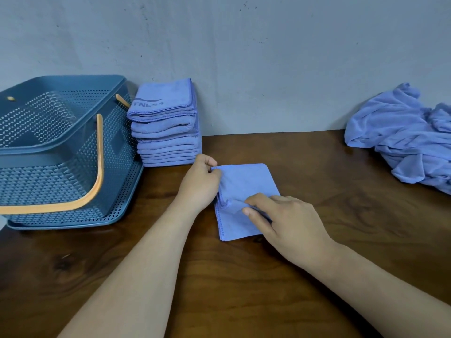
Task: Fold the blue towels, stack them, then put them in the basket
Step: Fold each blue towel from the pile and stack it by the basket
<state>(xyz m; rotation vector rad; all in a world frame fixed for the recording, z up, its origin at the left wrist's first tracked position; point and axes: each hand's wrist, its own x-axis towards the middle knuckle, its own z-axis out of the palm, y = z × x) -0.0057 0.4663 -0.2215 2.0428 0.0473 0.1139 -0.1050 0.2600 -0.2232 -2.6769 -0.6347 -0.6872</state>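
The step in hand is the folding of one towel (pixel 246 184), and by the look of it that fold is near its end. The towel lies on the worktop (pixel 341 215) in front of the person as a small rectangle several layers thick, with its layered edges showing along the left side.

The left hand (pixel 202 178) has its fingers curled and pinches the far left corner of the towel. The right hand (pixel 285 223) lies over the near half, with thumb and forefinger closed on a small ridge of cloth near the middle. The other fingers rest loosely behind.

The stack (pixel 166 132) of folded towels stands just beyond the left hand, against the wall (pixel 244 57), and looks to touch the basket (pixel 61 142) or stand just beside it. The basket holds no towel that can be seen, and its orange handle (pixel 98 167) hangs down over the near side. A pile (pixel 402 135) of unfolded towels lies at the far right of the worktop, well apart from the hands.

So the task seems somewhere in its middle: many towels are folded and stacked, several are left, and nothing is in the basket.

The next move probably calls for smoothing out the ridge and squaring the layered edges. Then the towel can be lifted by both sides so the layers do not slide apart, and set flat on the stack with its edges in line. The stack is tall and its upper towels sit a little unevenly, so a careless drop could tip it. After that another towel has to come from the pile
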